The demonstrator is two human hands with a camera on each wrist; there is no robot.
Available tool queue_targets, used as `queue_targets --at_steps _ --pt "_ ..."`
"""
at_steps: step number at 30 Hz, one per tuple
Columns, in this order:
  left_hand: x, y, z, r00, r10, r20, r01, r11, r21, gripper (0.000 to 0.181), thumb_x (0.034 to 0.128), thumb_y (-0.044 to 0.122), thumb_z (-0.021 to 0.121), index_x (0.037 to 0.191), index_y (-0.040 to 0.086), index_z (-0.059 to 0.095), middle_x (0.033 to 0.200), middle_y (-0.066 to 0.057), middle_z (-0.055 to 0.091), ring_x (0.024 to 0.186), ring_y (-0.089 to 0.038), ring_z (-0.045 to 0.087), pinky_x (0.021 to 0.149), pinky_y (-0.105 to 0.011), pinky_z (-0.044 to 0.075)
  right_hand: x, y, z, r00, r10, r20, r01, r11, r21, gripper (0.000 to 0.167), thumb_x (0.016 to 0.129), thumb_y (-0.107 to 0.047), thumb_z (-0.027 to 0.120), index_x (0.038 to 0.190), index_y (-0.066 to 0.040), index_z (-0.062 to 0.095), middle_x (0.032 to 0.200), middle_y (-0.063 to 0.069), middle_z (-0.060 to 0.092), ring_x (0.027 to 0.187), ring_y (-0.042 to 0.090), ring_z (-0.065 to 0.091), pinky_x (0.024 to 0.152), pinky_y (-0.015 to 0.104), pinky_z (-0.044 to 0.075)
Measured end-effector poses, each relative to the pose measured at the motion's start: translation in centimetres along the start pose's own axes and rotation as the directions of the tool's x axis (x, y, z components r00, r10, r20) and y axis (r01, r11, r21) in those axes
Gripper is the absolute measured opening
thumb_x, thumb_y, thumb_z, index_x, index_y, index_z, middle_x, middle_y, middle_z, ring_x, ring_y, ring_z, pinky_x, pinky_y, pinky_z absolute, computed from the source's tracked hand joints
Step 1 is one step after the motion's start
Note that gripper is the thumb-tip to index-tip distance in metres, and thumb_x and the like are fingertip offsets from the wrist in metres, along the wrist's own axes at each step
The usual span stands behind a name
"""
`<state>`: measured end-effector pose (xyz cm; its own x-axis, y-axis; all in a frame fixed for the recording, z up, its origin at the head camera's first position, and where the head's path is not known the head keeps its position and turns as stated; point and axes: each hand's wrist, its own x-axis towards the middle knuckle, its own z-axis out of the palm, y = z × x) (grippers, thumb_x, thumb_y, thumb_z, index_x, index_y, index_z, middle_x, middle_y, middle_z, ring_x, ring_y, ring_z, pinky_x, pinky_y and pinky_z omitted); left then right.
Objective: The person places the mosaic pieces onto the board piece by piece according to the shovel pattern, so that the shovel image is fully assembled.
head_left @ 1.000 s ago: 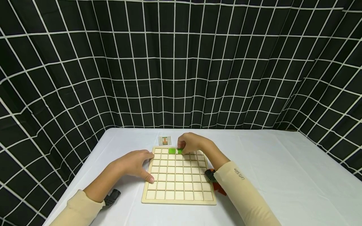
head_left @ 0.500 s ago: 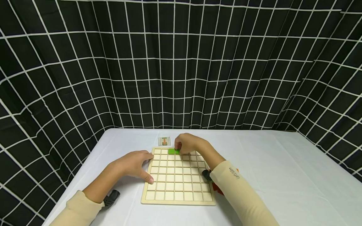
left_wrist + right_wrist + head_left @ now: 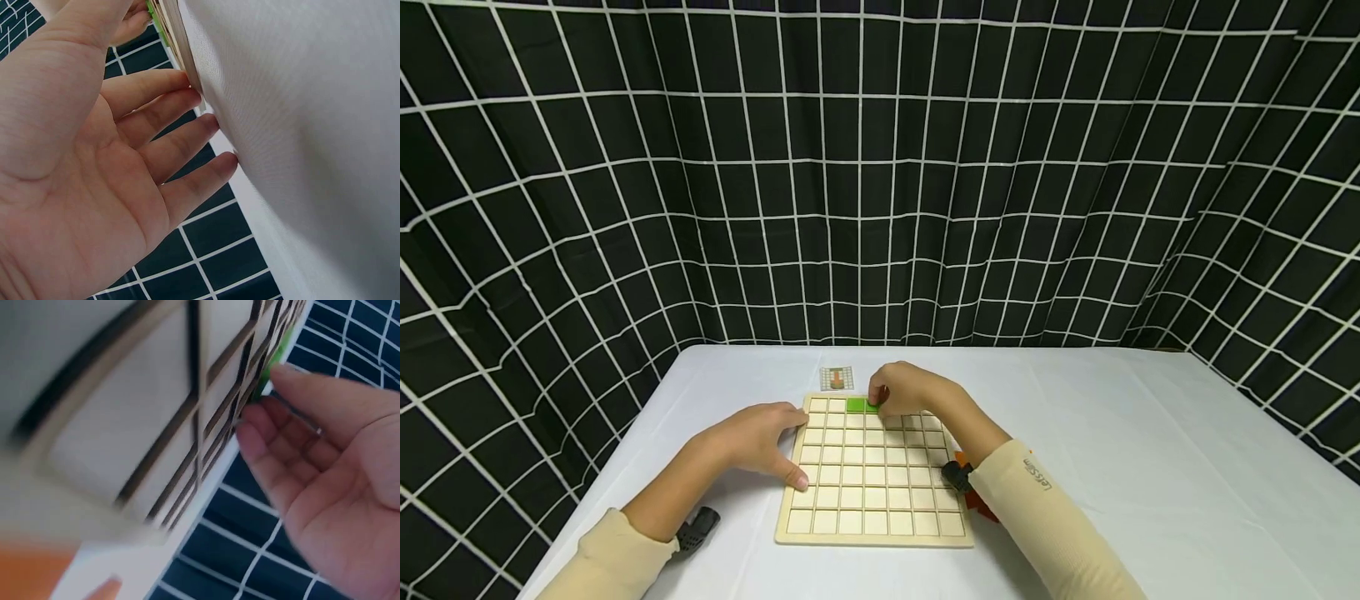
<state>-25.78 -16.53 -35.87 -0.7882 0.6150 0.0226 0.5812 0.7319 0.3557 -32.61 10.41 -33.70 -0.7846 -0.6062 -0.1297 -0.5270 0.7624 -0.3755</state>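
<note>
A wooden grid board (image 3: 872, 540) lies flat on the table, with a green square tile (image 3: 856, 405) set in its far row. Beside that tile, my right hand (image 3: 913, 392) pinches a second green tile (image 3: 872, 408) at the neighbouring cell; fingers cover most of it. In the right wrist view, green shows under the thumb and curled fingers of the right hand (image 3: 331, 462). My left hand (image 3: 758, 437) rests along the board's left edge, thumb and fingers spread. The left wrist view shows its fairly straight fingers (image 3: 178, 147) against the board's side and the tablecloth.
A small pattern card (image 3: 837, 378) lies beyond the board. Red pieces (image 3: 981, 506) and orange pieces (image 3: 961, 458) sit by the board's right edge, partly under the right forearm. White cloth (image 3: 1150, 467) covers the table, and a black gridded curtain (image 3: 880, 183) hangs behind.
My right hand has brought the second green tile slightly left, up against the first tile, and stays there. The left hand keeps its place on the board's edge.
</note>
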Motion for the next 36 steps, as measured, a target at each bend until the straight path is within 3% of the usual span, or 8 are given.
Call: queue_targets --at_steps 6,11,18,23,27,30,33,36 --pt "0.0 0.1 -0.1 0.999 -0.050 0.008 0.050 0.999 -0.005 0.088 0.0614 0.055 0.091 0.127 0.003 0.063 0.124 -0.009 0.064 0.115 -0.027 0.059 0.101 -0.047 0.045 -2.0 0.5 -0.9 0.997 -0.071 0.009 0.070 0.997 0.033 0.014 0.087 0.002 0.073 0.099 -0.006 0.073 0.097 -0.001 0.070 0.090 0.013 0.062 0.083 0.028 0.053" --pt "0.1 -0.1 -0.1 0.999 -0.042 0.008 0.042 0.999 -0.001 0.088 0.0619 0.055 0.091 0.127 0.003 0.063 0.124 -0.009 0.064 0.116 -0.028 0.059 0.102 -0.048 0.045 -4.4 1.4 -1.1 0.992 -0.130 -0.002 0.130 0.991 0.042 0.010 0.089 0.001 0.071 0.098 -0.005 0.072 0.095 0.001 0.070 0.090 0.012 0.063 0.084 0.027 0.053" --pt "0.2 -0.2 0.0 1.000 -0.018 0.014 0.018 1.000 -0.002 0.082 0.0615 0.056 0.091 0.121 0.005 0.064 0.119 -0.007 0.065 0.108 -0.025 0.060 0.098 -0.048 0.047 -8.0 2.4 -1.2 0.995 -0.092 -0.036 0.093 0.995 0.036 0.012 0.091 0.002 0.068 0.098 -0.007 0.072 0.094 0.002 0.069 0.092 0.019 0.062 0.086 0.034 0.053" --pt "0.3 -0.2 0.1 1.000 -0.009 0.015 0.009 1.000 -0.004 0.083 0.0616 0.056 0.091 0.122 0.005 0.064 0.119 -0.007 0.065 0.108 -0.025 0.060 0.098 -0.048 0.047 -10.4 2.5 -1.2 0.998 -0.052 -0.028 0.053 0.998 0.021 0.012 0.087 0.000 0.072 0.090 -0.011 0.070 0.083 -0.003 0.063 0.077 0.016 0.056 0.070 0.030 0.052" --pt "0.4 -0.1 0.2 1.000 -0.009 0.015 0.009 1.000 -0.003 0.083 0.0615 0.056 0.091 0.122 0.005 0.064 0.119 -0.007 0.065 0.107 -0.024 0.059 0.098 -0.048 0.047 -12.3 2.1 -1.2 0.999 0.048 0.022 -0.048 0.999 -0.016 0.015 0.083 -0.004 0.078 0.085 -0.014 0.066 0.077 -0.004 0.058 0.072 0.015 0.053 0.065 0.031 0.048" --pt "0.4 -0.1 0.3 1.000 -0.023 0.016 0.023 1.000 -0.008 0.086 0.0614 0.056 0.091 0.124 0.004 0.064 0.121 -0.008 0.064 0.111 -0.026 0.059 0.100 -0.048 0.046 -13.4 1.3 -1.1 0.974 0.215 0.065 -0.211 0.975 -0.068 0.023 0.077 -0.013 0.085 0.082 -0.014 0.062 0.076 -0.002 0.058 0.070 0.017 0.054 0.063 0.033 0.047" --pt "0.4 0.0 0.3 0.999 -0.038 0.016 0.039 0.999 -0.017 0.086 0.0610 0.055 0.091 0.125 0.004 0.064 0.122 -0.008 0.064 0.112 -0.027 0.059 0.101 -0.048 0.045 -14.0 0.6 -0.8 0.917 0.383 0.108 -0.371 0.921 -0.116 0.035 0.071 -0.022 0.091 0.081 -0.011 0.060 0.075 0.003 0.058 0.064 0.018 0.055 0.058 0.032 0.047" --pt "0.3 -0.1 0.3 0.999 -0.046 0.018 0.046 0.999 -0.014 0.084 0.0603 0.055 0.091 0.122 0.005 0.065 0.119 -0.006 0.065 0.109 -0.025 0.059 0.100 -0.048 0.046 -14.1 0.3 -0.5 0.864 0.478 0.155 -0.460 0.877 -0.143 0.043 0.068 -0.029 0.094 0.083 -0.010 0.059 0.075 0.006 0.059 0.056 0.019 0.058 0.053 0.032 0.050"
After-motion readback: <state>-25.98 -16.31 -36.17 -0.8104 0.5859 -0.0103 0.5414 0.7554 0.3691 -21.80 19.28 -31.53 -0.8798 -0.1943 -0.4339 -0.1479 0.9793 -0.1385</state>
